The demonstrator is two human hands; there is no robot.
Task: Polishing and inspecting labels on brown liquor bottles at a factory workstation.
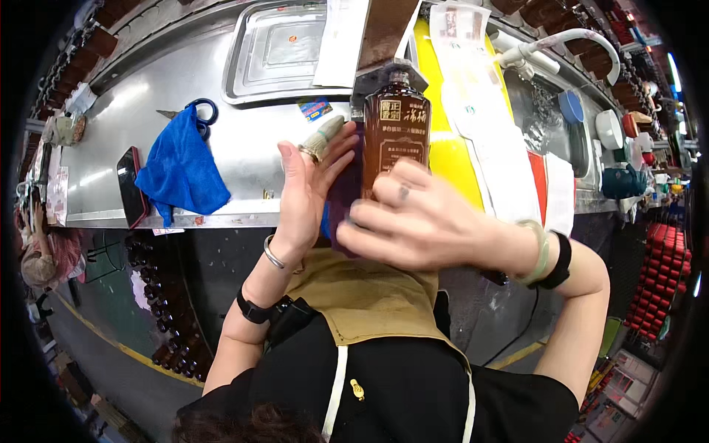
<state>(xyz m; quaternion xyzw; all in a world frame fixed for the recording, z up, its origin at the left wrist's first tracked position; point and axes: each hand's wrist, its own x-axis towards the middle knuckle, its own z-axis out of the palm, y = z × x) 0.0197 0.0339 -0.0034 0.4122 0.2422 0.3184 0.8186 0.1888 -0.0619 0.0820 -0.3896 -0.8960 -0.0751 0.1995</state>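
My left hand (309, 193) is raised beside the brown bottle with its fingers stretched out and its palm toward the bottle. A grey-green wrap (322, 137) covers one of its fingers. The brown bottle (396, 122) has pale printing on its front and lies along the bench in a dark holder, its neck pointing away from me. My right hand (413, 214) is over the bottle's lower part, fingers curled inward and slightly blurred. What those fingers hold, if anything, is hidden. Dark purple cloth (350, 173) shows between my hands.
Left on the metal bench are a blue cloth (185, 166), scissors (204, 113) and a phone (130, 186). A metal tray (247, 66) stands behind. To the right, white paper strips (480, 118) cover a yellow board (448, 159), beside a sink with a white tap (561, 38).
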